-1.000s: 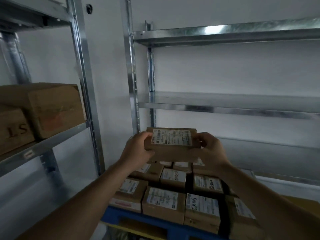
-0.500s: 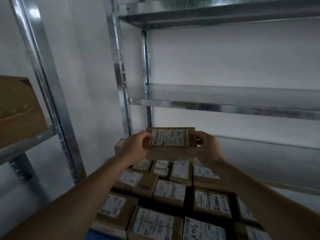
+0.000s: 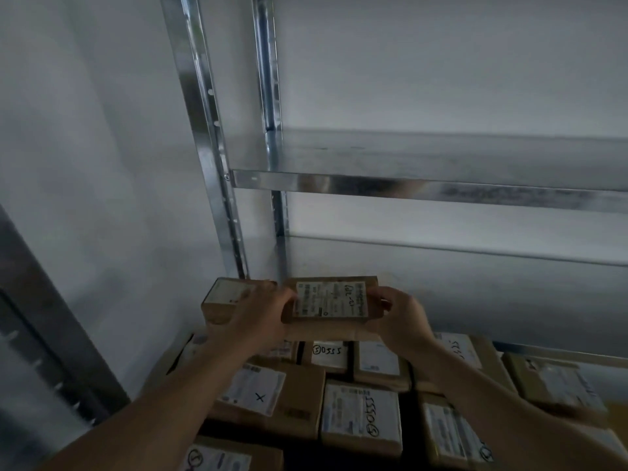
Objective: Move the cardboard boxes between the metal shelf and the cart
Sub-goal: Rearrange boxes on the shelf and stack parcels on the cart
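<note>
Over the stacked boxes (image 3: 360,419) at six o'clock, gripping the labelled cardboard box (image 3: 331,300) with left hand (image 3: 258,321) and right hand (image 3: 401,321) fingers curled round its ends, seemingly mid-carry, next needing a level set-down on the metal shelf (image 3: 424,188) at twelve o'clock.

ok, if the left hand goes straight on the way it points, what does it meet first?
Probably the lone cardboard box just beyond the left hand, beside the held box; the shelf upright stands behind it. Depth is unclear.
</note>
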A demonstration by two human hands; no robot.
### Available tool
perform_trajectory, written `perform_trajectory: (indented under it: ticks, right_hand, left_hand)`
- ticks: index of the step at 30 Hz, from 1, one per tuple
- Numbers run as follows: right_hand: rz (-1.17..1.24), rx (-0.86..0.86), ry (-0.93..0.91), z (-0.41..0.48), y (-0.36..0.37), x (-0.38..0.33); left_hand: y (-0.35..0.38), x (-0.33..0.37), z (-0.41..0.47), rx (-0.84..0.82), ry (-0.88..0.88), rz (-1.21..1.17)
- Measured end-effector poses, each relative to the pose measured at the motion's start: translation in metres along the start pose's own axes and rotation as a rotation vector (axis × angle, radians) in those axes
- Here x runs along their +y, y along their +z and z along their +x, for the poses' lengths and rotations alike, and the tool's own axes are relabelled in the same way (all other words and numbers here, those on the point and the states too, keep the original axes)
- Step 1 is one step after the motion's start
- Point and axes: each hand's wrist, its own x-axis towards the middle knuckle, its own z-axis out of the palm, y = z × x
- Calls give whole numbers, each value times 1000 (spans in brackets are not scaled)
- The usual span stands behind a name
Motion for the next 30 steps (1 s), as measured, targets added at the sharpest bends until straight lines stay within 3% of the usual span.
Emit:
perform_trajectory:
  ticks: [12,30]
  right_hand:
    - [-25,-31,107,12,45,30]
    - [-12,-20,85,10,50,28]
  left_hand:
    - [21,-27,18,-87,192,233]
    - [21,-19,22,-136,177,417]
